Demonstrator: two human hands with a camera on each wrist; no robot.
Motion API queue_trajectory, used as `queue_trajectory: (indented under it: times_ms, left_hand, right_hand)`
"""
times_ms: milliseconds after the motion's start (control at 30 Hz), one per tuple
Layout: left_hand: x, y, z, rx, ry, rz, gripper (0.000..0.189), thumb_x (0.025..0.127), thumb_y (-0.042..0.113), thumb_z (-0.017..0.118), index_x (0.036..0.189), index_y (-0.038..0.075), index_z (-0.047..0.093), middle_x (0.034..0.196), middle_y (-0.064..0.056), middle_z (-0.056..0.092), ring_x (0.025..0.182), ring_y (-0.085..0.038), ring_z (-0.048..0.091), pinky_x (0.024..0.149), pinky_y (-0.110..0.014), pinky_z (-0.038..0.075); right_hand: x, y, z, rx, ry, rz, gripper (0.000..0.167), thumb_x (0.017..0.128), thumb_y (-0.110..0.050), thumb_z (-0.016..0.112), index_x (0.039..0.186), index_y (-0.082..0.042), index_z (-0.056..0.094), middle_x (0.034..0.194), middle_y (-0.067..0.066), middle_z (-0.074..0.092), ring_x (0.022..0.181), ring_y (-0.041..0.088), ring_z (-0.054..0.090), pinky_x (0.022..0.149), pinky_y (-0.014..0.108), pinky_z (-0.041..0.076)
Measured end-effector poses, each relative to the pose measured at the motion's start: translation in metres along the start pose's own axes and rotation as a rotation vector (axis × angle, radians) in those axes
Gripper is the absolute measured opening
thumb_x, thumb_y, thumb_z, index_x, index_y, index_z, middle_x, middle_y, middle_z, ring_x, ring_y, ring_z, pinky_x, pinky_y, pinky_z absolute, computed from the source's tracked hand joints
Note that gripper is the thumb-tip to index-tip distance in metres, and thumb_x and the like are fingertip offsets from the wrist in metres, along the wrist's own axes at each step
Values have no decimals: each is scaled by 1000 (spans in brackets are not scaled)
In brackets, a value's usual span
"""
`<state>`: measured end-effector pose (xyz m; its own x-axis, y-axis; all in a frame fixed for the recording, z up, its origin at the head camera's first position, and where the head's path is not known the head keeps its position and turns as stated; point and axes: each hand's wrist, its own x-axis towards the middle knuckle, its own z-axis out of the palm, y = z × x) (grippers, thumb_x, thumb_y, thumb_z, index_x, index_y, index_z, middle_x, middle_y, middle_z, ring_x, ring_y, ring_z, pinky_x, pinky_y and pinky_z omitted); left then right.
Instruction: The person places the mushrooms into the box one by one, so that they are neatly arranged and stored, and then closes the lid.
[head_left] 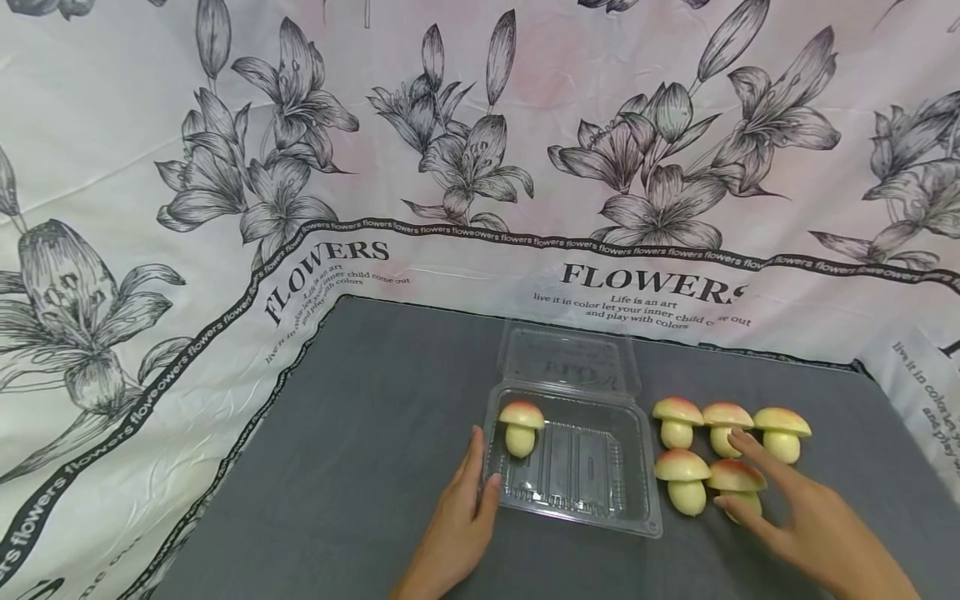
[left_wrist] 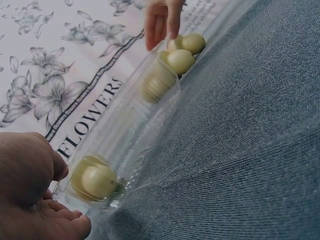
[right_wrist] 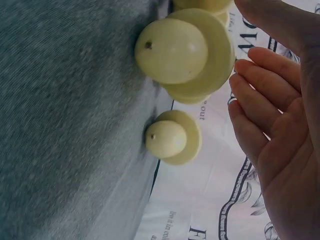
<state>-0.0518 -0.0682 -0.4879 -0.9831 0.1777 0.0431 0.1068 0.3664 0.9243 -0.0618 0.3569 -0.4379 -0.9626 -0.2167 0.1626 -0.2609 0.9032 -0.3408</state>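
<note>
A clear plastic clamshell box (head_left: 570, 514) stands with its lid (head_left: 570, 358) tilted back, and one toy mushroom (head_left: 521, 427) with a red-yellow cap is in its left part. My left hand (head_left: 455, 521) is at the box's left front corner, index finger along the side and thumb at the rim; how firmly it touches is unclear. Over the near right mushroom (head_left: 737, 477), my right hand (head_left: 813, 521) has its thumb and fingers spread around it. The right wrist view shows straight fingers beside a pale mushroom (right_wrist: 172, 52), with nothing gripped.
Right of the box, more mushrooms stand in two rows: a back left one (head_left: 677, 423), a back middle one (head_left: 725, 425), a back right one (head_left: 782, 433) and a front left one (head_left: 684, 479). A flower-printed cloth (head_left: 465, 258) hangs behind the grey tabletop (head_left: 360, 433).
</note>
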Motion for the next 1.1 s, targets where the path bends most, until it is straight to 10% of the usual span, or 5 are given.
queue_trajectory:
  times_ms: [400, 833, 1100]
  left_hand:
    - [-1, 1, 1, 24, 3, -8, 70, 115, 25, 47, 171, 16, 6, 177, -10, 10, 161, -25, 14, 128, -55, 17]
    - [0, -1, 1, 35, 5, -1, 70, 115, 24, 48, 171, 14, 8, 176, -11, 12, 160, -24, 15, 128, -55, 19]
    - [-1, 0, 2, 44, 7, -2, 70, 115, 30, 48, 171, 15, 8, 176, -11, 12, 160, -25, 16, 128, -55, 19]
  right_hand:
    - [-10, 10, 4, -4, -95, 65, 95, 87, -47, 87, 165, -19, 40, 132, 35, 65, 83, 33, 69, 65, 61, 55]
    - [-17, 15, 12, 9, -79, 40, 103, 84, -43, 91, 168, -26, 35, 148, 32, 56, 93, 48, 72, 69, 67, 55]
    - [-20, 21, 14, -6, -3, -18, 108, 77, -29, 97, 166, -23, 37, 128, 31, 68, 84, 41, 72, 64, 62, 55]
